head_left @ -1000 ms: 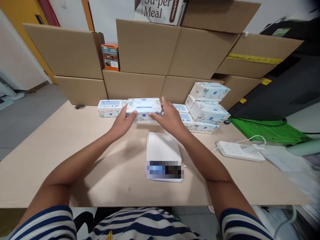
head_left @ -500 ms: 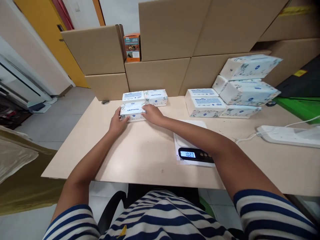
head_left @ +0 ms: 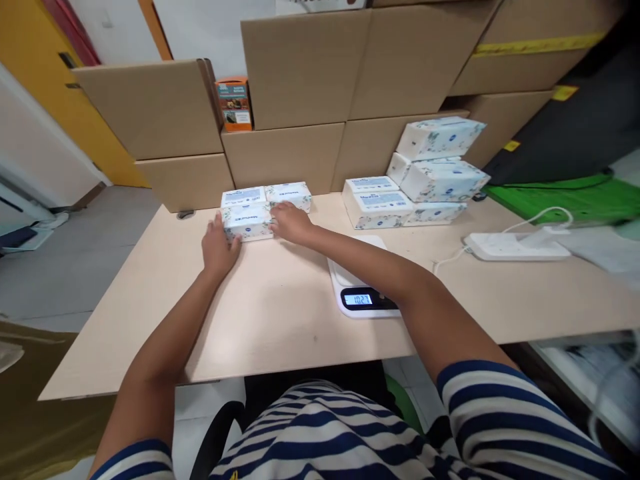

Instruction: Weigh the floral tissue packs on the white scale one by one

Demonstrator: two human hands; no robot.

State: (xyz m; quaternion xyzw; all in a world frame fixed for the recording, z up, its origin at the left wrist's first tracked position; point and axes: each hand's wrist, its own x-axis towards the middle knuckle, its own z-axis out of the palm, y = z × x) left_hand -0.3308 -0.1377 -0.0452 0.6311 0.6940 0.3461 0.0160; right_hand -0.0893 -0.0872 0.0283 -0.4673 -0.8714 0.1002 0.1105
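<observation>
A white tissue pack (head_left: 249,222) with blue print lies on the table, in front of two similar packs (head_left: 267,195) at the back left. My left hand (head_left: 217,243) cups its left end and my right hand (head_left: 290,223) presses its right end, so both hands grip it. My right forearm passes over a white kitchen scale (head_left: 361,295), whose lit display faces me. To the right, a pile of several more tissue packs (head_left: 423,177) stands against the cardboard boxes.
Large cardboard boxes (head_left: 305,100) wall off the back of the beige table (head_left: 280,307). A small orange carton (head_left: 235,103) sits on one box. At the right lie a white power strip (head_left: 515,245) with its cable and a green mat (head_left: 555,200).
I carried the tissue pack from the middle of the table to the left and set it down in front of the two packs there. The view has shifted with my head.
</observation>
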